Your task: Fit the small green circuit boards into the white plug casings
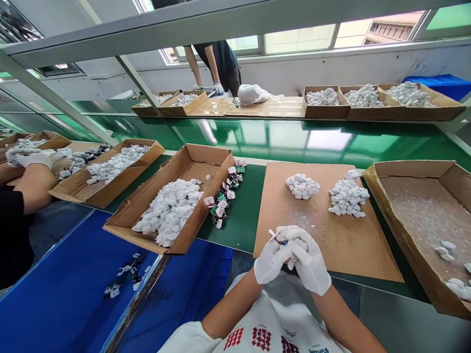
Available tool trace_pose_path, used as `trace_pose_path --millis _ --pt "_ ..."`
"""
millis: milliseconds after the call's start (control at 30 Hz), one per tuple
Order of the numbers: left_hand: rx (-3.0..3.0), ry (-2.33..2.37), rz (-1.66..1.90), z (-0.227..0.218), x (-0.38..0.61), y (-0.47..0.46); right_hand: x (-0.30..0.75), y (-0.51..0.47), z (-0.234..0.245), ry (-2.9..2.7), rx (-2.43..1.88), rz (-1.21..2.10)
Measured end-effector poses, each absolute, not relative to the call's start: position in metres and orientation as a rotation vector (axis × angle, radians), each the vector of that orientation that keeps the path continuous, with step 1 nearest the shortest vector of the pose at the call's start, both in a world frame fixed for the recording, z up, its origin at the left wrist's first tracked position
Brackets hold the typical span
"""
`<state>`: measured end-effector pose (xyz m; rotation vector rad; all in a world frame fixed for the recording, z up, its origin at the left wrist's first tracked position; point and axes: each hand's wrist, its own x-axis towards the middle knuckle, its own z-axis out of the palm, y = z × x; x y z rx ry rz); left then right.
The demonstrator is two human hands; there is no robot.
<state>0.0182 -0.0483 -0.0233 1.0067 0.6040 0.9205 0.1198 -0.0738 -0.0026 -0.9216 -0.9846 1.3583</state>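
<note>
head: hands (271, 263) (312, 262) cupped around white pieces (292, 264)

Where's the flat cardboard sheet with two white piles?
The sheet lies right of centre in the head view, on the green tabletop, between the circuit boards and the open box at right.

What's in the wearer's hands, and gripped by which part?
A small wired part, between the gloved left hand and right hand. One end sticks out; fingers hide the rest, so the exact grip spot can't be told.
</note>
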Motion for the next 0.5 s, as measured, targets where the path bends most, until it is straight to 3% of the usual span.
trace_pose_path --millis 133,300,500 --pt "1.097 0.661 0.880 -0.020 0.013 -0.045 0.129 -0.070 -0.004 -1.315 -0.941 1.125" --pt "1.073 0.840 0.868 -0.026 0.012 -0.043 0.142 -0.062 -0.005 -1.731 -1.011 0.518" --pt "1.051 0.728 0.731 -0.029 0.013 -0.040 0.147 -0.060 -0.008 -1.682 -0.946 0.455"
